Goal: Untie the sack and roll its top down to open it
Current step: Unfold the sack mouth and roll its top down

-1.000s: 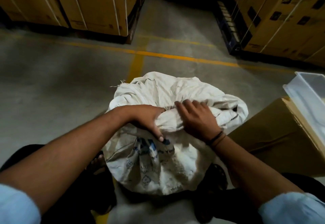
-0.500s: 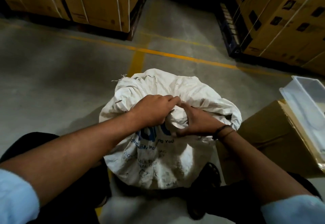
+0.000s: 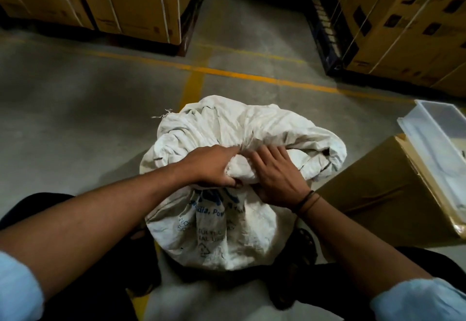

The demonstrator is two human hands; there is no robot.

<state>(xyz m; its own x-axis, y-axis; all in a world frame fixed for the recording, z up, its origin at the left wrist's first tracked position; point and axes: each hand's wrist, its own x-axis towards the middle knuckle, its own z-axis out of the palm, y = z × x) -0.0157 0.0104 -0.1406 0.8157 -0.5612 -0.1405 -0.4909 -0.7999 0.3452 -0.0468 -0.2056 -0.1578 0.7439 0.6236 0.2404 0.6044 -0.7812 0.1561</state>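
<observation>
In the head view, a white woven sack with blue printing stands upright on the concrete floor, between the person's knees. Its top fabric is bunched and folded over in a thick, rumpled roll around the far side and the right, with a frayed thread sticking out at the upper left. The left hand is curled into a closed grip on a wad of the gathered cloth at the near middle of the sack's top, fingers tucked under the bunch. The right hand lies just beside it, touching the same wad; its fingers spread flat over the cloth while the thumb hooks below, so its grip holds the fabric by pressing and pinching rather than in a fist. A dark band circles the right wrist. Both forearms are bare, with pale blue sleeves at the bottom corners.

The floor is grey and carries yellow painted lines that cross beyond the sack. Just right of the sack stands a brown cardboard box, with a clear plastic tub at its far edge. Strapped cartons on dark pallets line the back left and back right, with an aisle between them
</observation>
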